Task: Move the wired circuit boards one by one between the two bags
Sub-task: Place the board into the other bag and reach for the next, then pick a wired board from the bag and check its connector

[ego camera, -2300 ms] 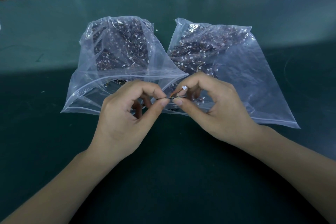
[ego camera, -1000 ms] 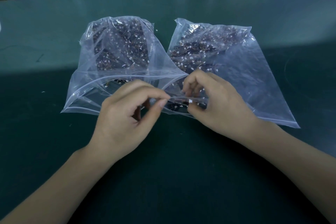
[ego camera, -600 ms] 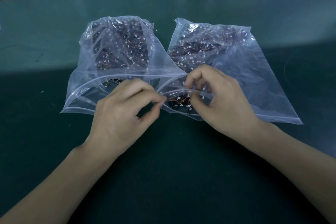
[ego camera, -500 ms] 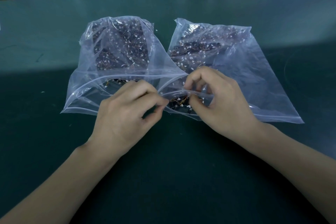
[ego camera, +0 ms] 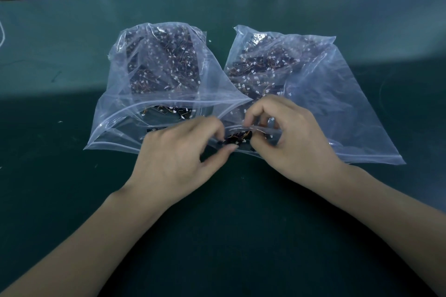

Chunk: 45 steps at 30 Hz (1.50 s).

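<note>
L hand point(ego camera: 178, 157) motion-blurred, grip unclear; R hand point(ego camera: 287, 137) fingertips hidden behind right bag point(ego camera: 337, 108) rim.

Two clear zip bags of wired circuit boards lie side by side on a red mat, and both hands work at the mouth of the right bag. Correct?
Not quite: the head view shows a dark green mat, not red. The rest holds: left hand and right hand are at the right bag mouth, beside the left bag.

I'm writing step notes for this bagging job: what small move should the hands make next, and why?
Probably draw one wired board out through the right bag's open mouth. Both the left hand and right hand have fingertips at that small cluster, and the left bag gapes open alongside.
</note>
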### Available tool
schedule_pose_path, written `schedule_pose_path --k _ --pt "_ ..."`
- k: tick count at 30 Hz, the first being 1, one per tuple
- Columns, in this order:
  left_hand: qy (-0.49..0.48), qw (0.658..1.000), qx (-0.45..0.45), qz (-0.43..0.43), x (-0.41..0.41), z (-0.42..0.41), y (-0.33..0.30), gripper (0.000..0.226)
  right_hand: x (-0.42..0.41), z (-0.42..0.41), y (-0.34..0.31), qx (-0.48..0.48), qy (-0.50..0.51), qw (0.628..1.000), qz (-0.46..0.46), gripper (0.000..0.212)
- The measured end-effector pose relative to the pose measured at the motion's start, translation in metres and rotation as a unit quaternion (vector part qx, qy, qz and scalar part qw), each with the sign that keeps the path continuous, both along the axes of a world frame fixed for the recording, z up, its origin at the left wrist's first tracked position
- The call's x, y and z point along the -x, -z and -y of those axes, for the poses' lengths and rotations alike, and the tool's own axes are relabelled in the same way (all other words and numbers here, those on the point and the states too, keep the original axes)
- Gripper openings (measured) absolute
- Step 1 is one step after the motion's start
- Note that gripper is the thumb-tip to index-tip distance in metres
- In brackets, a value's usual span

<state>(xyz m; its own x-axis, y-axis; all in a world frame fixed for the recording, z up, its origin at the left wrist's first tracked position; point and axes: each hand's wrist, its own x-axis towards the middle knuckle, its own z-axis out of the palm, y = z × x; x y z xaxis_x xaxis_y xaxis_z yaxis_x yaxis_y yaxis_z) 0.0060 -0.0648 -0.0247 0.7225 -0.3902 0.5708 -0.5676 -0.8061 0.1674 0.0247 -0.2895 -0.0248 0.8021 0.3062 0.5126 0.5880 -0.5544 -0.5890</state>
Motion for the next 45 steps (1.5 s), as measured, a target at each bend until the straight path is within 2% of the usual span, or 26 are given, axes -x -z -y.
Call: schedule_pose_path --k 7,10,13,17,24,31,40,45 --pt "-0.04 0.998 0.021 -0.039 -0.002 -0.017 -0.001 0.044 0.0 0.0 0.0 0.012 0.001 1.0 -0.003 0.028" --pt "-0.111 0.993 0.024 -0.029 -0.008 -0.026 -0.002 0.04 0.0 0.001 0.0 0.019 -0.001 1.0 -0.004 0.028" --pt "-0.187 0.979 -0.007 -0.074 -0.013 -0.038 0.001 0.03 0.001 0.0 0.0 0.03 -0.012 0.999 0.0 0.028" --pt "-0.239 0.961 -0.056 -0.125 -0.017 -0.045 0.004 0.042 0.002 -0.002 0.001 0.042 -0.017 0.999 0.009 0.027" --pt "-0.236 0.959 -0.064 -0.142 -0.019 -0.047 0.007 0.036 0.003 -0.003 0.001 0.038 -0.017 0.999 0.01 0.025" --pt "-0.219 0.967 -0.043 -0.123 -0.015 -0.044 0.006 0.032 0.002 -0.003 0.002 0.037 -0.019 0.999 0.009 0.026" --pt "-0.154 0.988 0.02 -0.027 -0.014 -0.04 0.001 0.028 0.003 -0.002 0.002 0.051 -0.015 0.999 0.008 0.027" --pt "-0.153 0.988 0.013 -0.019 -0.016 -0.042 0.004 0.024 0.003 -0.002 0.003 0.064 -0.009 0.998 0.004 0.027"
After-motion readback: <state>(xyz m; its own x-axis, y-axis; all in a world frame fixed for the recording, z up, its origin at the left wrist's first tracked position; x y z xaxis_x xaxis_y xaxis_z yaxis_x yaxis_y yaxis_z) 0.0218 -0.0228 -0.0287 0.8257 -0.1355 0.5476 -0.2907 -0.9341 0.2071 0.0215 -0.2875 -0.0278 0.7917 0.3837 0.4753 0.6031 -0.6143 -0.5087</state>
